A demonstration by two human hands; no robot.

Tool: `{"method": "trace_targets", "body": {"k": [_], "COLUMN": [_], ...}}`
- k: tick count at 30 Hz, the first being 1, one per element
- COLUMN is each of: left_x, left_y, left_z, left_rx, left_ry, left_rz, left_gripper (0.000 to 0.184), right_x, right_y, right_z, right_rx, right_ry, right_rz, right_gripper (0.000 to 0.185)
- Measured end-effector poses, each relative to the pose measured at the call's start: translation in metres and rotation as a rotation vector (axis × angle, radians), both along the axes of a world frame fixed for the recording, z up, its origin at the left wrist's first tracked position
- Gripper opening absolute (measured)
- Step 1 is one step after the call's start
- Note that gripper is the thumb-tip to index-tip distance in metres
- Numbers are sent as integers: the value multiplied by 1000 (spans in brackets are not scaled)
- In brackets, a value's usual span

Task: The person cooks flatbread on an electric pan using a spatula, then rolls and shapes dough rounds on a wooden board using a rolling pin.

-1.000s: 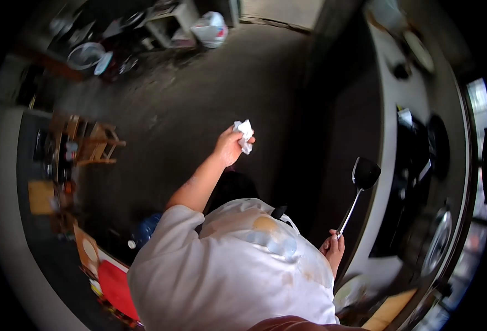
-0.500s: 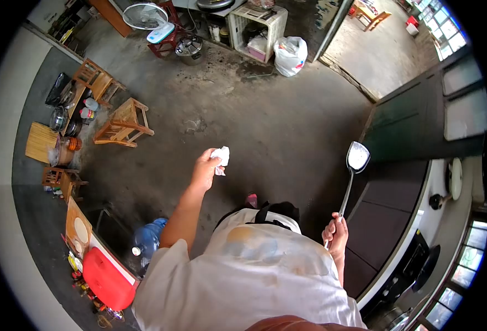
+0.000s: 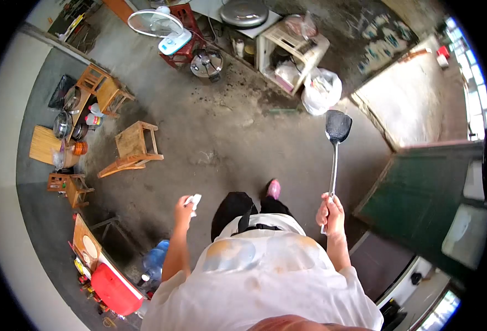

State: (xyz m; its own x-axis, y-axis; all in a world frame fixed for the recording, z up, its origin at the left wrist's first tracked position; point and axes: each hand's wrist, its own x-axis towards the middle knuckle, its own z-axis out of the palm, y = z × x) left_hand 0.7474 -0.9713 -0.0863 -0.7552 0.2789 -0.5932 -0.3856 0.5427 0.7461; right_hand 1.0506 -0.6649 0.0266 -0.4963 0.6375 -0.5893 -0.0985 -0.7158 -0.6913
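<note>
A long spatula (image 3: 338, 127) juts forward from the right hand (image 3: 332, 214), its dark blade foremost, metal shaft shining; a small white wad (image 3: 195, 203) pokes out of the left hand (image 3: 183, 209).

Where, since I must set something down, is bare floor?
Bare: stained mid-floor between the wooden chair, white bag and pink shoe; also the strip between bag and green door. Crowded: the far edge around fan, pot and crate; left wall around pans.

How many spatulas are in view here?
1: the black-headed spatula, held by its handle in the right hand, at the right of the picture. Others may be hidden elsewhere.
</note>
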Motion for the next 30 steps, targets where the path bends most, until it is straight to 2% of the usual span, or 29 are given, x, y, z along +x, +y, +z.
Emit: {"method": "trace_targets", "body": {"k": [2,5,8,10,12,14,17,19,23,26,28,30], "left_x": [-31,-88,-163,-221,-276,-324,-384,-416,-482,-535,-576,-617], "left_y": [11,26,69,125,181,238,315,357,425,465,492,522], "left_z": [-8,-26,-35,-38,-33,-25,-42,-72,-153,-223,-286,-336], "left_rx": [-10,-8,-119,-123,-211,-259,-234,-145,-165,-201,-222,-261], "left_ry": [51,58,110,303,348,419,484,492,423,435,840,793], "left_rz": [86,51,-88,-297,-447,-473,-475,-491,-469,-518,-479,-479], "left_gripper": [22,23,27,30,30,29,28,26,26,23,19,17], "right_x": [-36,-92,-149,-179,-202,-225,-256,-272,-312,-333,-351,-366], "right_y": [39,73,88,96,103,116,146,163,195,201,205,206], "right_z": [0,-5,-5,-6,-10,-13,-31,-48,-106,-170,-209,-254], "right_rx": [0,-12,8,-52,-76,-113,-103,-102,-158,-195,-222,-233], "right_ry": [43,140,35,34,30,45,-151,-272,-345,-375,-359,-370], "right_rz": [21,48,18,18,16,16,57,122,158,138,72,21], "right_gripper": [17,17,15,16,16,16,16,15,16,17,16,14]}}
